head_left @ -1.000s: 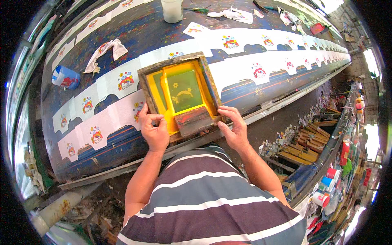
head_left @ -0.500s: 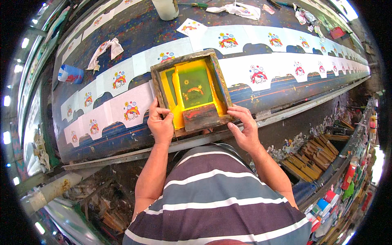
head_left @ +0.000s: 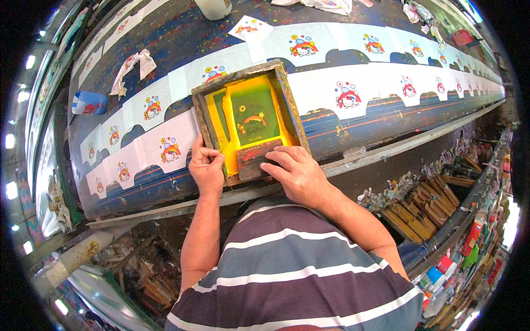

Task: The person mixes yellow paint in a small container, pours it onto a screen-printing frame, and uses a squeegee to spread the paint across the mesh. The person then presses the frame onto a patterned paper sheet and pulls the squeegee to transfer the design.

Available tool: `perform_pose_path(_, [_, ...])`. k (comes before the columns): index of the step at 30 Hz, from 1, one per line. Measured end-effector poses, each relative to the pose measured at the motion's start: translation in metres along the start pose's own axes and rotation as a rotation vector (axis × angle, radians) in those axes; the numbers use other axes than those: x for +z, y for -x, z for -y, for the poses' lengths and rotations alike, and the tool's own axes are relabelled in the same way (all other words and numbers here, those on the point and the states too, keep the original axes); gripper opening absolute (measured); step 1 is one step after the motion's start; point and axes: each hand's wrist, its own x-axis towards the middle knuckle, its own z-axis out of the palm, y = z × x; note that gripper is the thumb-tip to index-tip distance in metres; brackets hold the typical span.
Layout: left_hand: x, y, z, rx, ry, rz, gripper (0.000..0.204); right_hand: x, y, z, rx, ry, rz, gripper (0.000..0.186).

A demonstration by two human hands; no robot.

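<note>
A wooden screen-printing frame (head_left: 294, 107) lies over the row of white cut pieces, its mesh (head_left: 253, 113) coated with yellow ink around the edges. Inside its near end rests a dark, stained squeegee (head_left: 251, 160). My left hand (head_left: 207, 172) grips the frame's near left corner, fingers and thumb pinched together. Over the right part of the squeegee, my right hand (head_left: 301, 175) has its fingers and thumb bent around the block. A white piece (head_left: 317, 96) beside the frame carries a red, blue and yellow cartoon print, like the other pieces in the row.
Along the long, ink-spotted table run two rows of printed pieces. A blue-and-white cup (head_left: 89, 103), a stained rag (head_left: 134, 71) and a whitish bucket (head_left: 214, 8) stand or lie farther back. A metal rail (head_left: 386, 150) edges the near side; wooden blocks (head_left: 422, 212) sit lower right.
My right hand has gone from the frame's right near corner leftward onto the squeegee. My left hand keeps its hold on the frame. The view has shifted slightly.
</note>
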Motion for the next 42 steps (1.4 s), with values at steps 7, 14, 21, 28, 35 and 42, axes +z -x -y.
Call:
perform_pose_path(7, [-0.001,0.002,0.000,0.029,-0.080,0.016,0.024,0.000,-0.043,0.004,0.009,0.156,0.169,0.039])
perform_pose_path(14, [0.004,0.001,-0.003,-0.054,-0.002,-0.017,0.022,-0.027,-0.052,0.004,0.056,0.072,0.291,0.047])
perform_pose_path(21, [0.010,-0.001,-0.006,0.073,-0.070,-0.026,0.040,0.000,-0.055,-0.011,0.003,0.120,0.177,0.054])
perform_pose_path(28, [0.006,-0.003,-0.006,0.114,-0.176,-0.050,0.014,0.004,-0.135,-0.075,0.061,0.200,0.209,0.054])
perform_pose_path(35, [0.004,-0.003,-0.010,0.160,-0.245,-0.039,0.009,0.004,-0.145,-0.075,0.042,0.244,0.200,0.056])
perform_pose_path(42, [0.003,-0.003,-0.007,0.139,-0.233,-0.031,0.008,0.007,-0.080,-0.024,-0.004,0.163,0.244,0.055])
